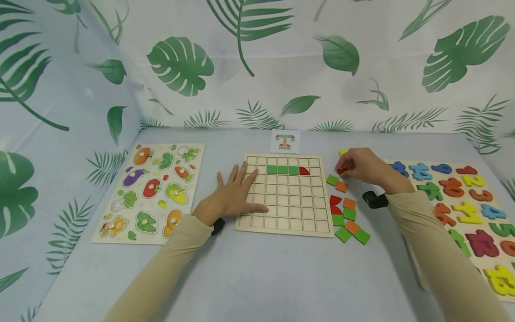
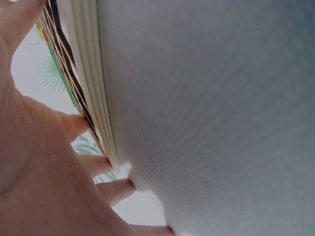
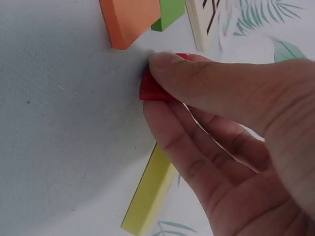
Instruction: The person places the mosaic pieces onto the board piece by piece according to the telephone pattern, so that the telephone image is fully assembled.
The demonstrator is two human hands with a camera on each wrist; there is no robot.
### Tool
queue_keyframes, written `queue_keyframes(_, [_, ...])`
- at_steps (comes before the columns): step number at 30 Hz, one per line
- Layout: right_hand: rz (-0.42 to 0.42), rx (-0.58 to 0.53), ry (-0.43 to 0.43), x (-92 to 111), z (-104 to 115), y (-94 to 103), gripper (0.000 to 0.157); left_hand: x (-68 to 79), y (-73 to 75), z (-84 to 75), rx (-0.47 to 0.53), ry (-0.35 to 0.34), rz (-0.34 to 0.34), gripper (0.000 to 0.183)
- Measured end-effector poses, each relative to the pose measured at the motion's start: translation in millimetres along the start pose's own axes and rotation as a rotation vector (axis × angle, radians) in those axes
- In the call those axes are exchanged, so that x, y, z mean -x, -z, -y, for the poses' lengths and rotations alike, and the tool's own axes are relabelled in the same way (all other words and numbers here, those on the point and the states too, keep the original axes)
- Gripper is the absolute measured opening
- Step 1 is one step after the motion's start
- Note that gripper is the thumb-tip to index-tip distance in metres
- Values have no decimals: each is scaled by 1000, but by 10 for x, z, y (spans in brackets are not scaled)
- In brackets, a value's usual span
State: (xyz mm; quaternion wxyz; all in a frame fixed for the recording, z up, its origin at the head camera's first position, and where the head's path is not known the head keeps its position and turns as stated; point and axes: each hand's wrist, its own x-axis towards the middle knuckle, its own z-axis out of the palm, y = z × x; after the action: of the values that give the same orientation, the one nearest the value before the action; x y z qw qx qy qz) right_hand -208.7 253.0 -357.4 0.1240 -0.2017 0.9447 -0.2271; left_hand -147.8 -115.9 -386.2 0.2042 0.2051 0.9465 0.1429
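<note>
My right hand (image 1: 364,167) pinches a red quarter-circle block (image 3: 156,86) between thumb and fingers, just right of the wooden grid board (image 1: 283,231). Fingers spread, my left hand (image 1: 233,194) rests on the board's left edge; the left wrist view shows its fingertips along that edge. In the board's second row from the back sit several green squares (image 1: 283,170) and, at their right end, one red quarter-circle (image 1: 304,171). Beside the board's right edge lie loose green, orange and red blocks (image 1: 349,204). A yellow block (image 3: 147,191) lies under my right hand.
Behind the board is a pattern card (image 1: 284,141) with a red, green and orange figure. A vegetable puzzle board (image 1: 161,176) lies at the left. At the right, under my right forearm, lies a board of coloured letters and numbers (image 1: 420,277).
</note>
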Motion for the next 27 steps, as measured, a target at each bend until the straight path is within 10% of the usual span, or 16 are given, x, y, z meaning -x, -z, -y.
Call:
queue_keyframes(12, [4, 67, 151, -10, 92, 8, 11, -19, -25, 13, -14, 7, 1, 112])
queue_keyframes(27, [-26, -4, 361, -326, 893, -75, 10, -25, -18, -5, -29, 14, 12, 112])
